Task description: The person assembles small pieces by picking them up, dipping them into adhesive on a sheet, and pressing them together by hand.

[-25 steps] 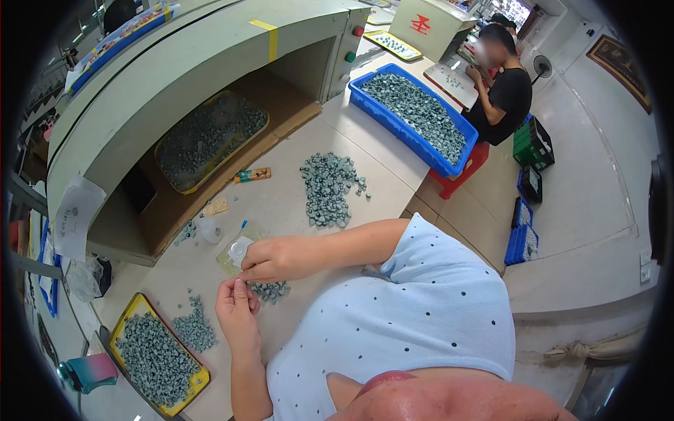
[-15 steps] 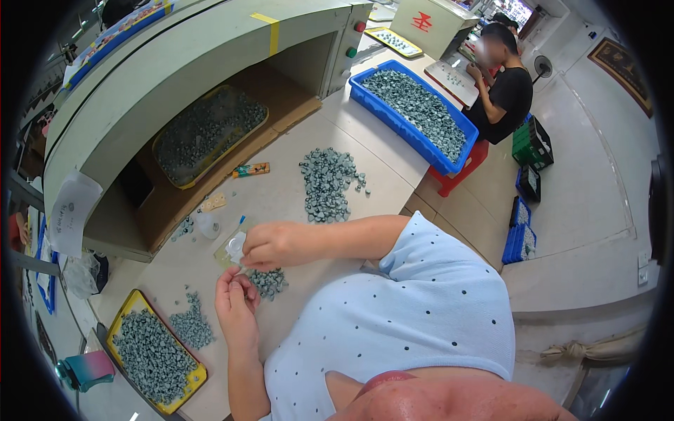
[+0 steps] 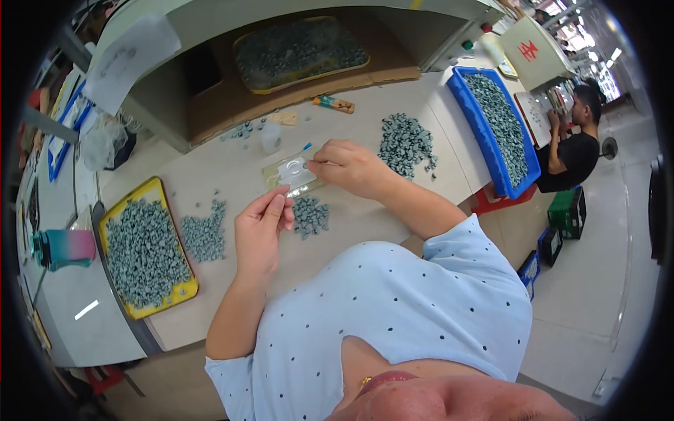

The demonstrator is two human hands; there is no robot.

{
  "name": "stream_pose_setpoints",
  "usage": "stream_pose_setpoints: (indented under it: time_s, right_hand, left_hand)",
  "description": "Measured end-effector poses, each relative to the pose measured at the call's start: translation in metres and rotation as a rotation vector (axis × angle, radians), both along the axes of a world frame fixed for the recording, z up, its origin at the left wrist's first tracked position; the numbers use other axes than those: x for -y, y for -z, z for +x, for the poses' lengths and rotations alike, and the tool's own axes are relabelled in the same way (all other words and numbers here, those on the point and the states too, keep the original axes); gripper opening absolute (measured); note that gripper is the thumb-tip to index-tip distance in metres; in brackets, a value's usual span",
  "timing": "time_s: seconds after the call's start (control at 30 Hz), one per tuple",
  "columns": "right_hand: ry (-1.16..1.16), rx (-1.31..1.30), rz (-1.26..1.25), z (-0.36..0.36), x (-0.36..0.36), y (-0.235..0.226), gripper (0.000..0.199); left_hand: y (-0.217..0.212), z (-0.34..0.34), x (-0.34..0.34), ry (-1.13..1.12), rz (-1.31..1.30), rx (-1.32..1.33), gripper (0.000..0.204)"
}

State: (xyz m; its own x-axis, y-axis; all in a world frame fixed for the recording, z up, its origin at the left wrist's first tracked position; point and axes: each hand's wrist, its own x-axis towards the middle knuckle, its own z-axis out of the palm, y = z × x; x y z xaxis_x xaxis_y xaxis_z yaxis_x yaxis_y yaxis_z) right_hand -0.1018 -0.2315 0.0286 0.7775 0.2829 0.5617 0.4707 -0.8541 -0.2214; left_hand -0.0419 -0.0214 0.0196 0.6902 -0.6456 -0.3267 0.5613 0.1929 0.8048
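Two hands at work over a small clear plate on a bench strewn with grey parts.

The right hand point(image 3: 349, 167) has its fingertips pinched on the right edge of the clear plate point(image 3: 293, 174), which lies flat at the bench point(image 3: 225, 165) centre. The left hand point(image 3: 261, 228), at 7 o'clock from the plate, is loosely curled with thumb and forefinger closed together; whether they grip a part cannot be told. A small pile of grey parts point(image 3: 310, 215) lies just beside it at 3 o'clock. A yellow tray point(image 3: 184, 288) of parts sits at 9 o'clock, a blue bin point(image 3: 465, 105) at 2 o'clock.
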Motion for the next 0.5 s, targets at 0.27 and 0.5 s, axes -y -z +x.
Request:
stream_pose_setpoints:
  time_s: [0.27, 0.5]
  right_hand:
    - [0.003, -0.022, -0.125, 0.011, -0.010, 0.011, 0.029]
    - [0.002, -0.027, -0.185, 0.014, -0.014, 0.010, 0.029]
  left_hand:
    - [-0.002, 0.009, -0.007, 0.013, -0.010, -0.053, 0.017]
    - [0.011, 0.011, -0.012, -0.014, 0.021, 0.103, 0.016]
